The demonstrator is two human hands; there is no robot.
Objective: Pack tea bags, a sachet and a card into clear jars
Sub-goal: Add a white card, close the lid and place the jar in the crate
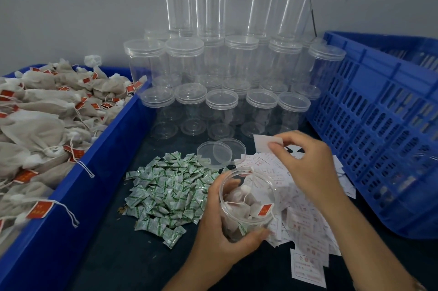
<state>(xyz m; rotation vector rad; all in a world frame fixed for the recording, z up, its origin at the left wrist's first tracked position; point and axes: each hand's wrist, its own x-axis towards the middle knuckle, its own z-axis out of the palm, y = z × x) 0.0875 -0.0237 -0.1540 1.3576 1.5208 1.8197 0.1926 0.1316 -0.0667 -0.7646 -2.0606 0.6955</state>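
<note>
I'm logging: left hand (220, 236) gripping open jar (251, 181), holding it tilted toward right hand (305, 167), tea bags (239, 200) inside. Right hand pinching card (267, 142) just above jar mouth, probably for insertion.

I hold one open jar (251, 200) and one card (267, 143); I count two loose lids (214, 156), four top-tier jars (208, 6), two blue bins (379, 112).
</note>
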